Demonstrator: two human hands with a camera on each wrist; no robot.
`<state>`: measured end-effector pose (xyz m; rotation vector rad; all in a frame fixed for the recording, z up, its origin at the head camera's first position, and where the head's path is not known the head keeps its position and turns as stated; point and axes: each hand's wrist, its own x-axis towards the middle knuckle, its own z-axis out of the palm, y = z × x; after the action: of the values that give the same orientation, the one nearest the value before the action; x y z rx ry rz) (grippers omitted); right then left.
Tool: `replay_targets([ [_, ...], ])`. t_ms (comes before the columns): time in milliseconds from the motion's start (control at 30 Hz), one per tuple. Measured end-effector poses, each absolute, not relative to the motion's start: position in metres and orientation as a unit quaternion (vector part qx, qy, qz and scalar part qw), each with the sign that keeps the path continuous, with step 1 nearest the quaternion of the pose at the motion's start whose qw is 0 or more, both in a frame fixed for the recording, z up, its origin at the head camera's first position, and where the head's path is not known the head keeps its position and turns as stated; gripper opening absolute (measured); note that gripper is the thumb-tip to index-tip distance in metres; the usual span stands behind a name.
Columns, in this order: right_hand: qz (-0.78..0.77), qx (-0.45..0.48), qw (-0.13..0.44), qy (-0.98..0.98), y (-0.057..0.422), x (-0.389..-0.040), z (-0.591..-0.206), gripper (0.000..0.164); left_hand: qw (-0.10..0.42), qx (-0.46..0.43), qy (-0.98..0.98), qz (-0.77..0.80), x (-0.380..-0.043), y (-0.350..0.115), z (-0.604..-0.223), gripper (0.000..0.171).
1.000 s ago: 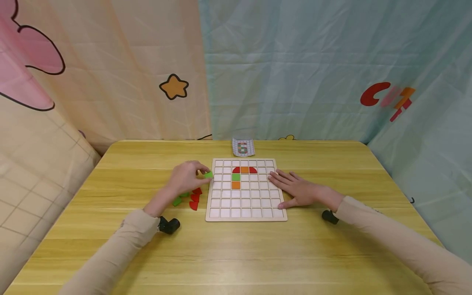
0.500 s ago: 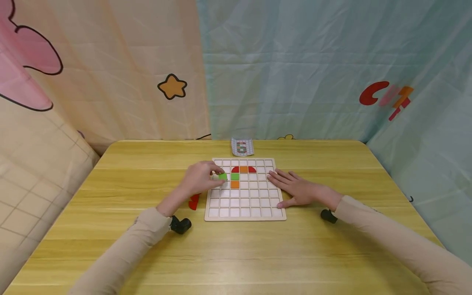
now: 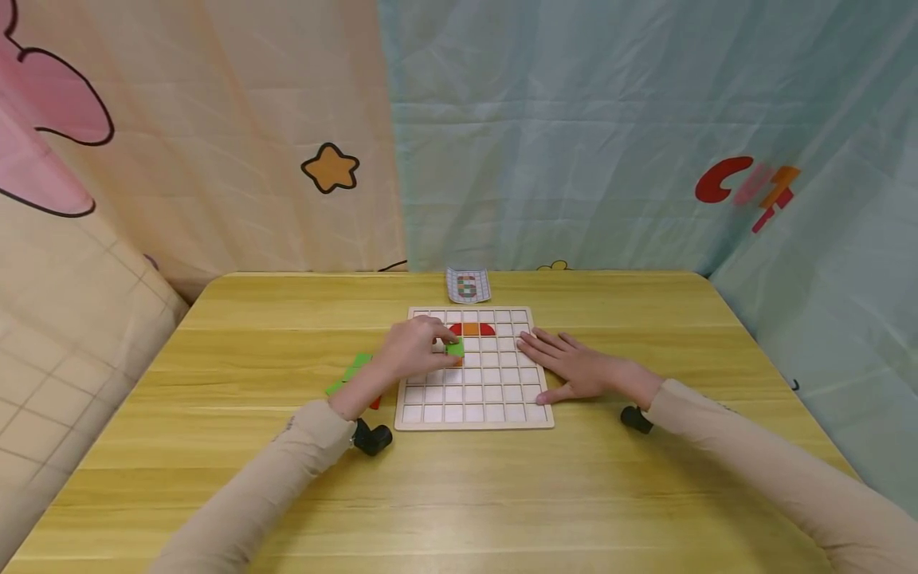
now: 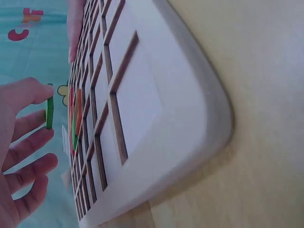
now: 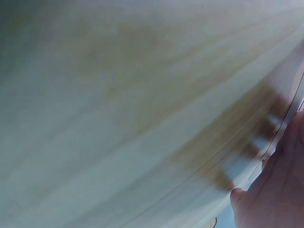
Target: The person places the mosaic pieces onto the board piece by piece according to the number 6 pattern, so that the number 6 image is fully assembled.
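Observation:
My left hand [image 3: 412, 349] pinches a green square tile [image 4: 49, 113] between thumb and fingertips, above the upper left part of a white gridded wooden board [image 3: 493, 396]. In the left wrist view a gap shows between this tile and the board. Set in the board's grid are a red quarter-round piece [image 3: 488, 329], another red one partly behind my fingers, and an orange square [image 3: 470, 328] between them. Lower down, a green and an orange piece are mostly covered by my left hand. My right hand [image 3: 581, 370] rests with spread fingers on the board's right edge.
Loose green tiles [image 3: 351, 373] lie left of the board, with red pieces [image 3: 376, 403] partly hidden by the left forearm. A small pattern card [image 3: 468, 286] lies behind the board on the wooden table [image 3: 459, 494]. Printed curtains [image 3: 588, 143] hang beyond.
My left hand has carried the green tile rightward from the board's left edge to over the placed pieces. More loose green tiles now show behind it. The right hand stays put.

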<state>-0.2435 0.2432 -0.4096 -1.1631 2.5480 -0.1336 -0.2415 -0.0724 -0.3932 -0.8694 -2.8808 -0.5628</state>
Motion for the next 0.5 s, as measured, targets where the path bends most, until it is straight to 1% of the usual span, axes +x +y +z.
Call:
replay_targets([
  [500,-0.05,-0.407,0.169,0.896,0.243,-0.244,-0.41,0.093,0.016,-0.296,-0.938,-0.18,-0.246,-0.053,-0.398,0.028],
])
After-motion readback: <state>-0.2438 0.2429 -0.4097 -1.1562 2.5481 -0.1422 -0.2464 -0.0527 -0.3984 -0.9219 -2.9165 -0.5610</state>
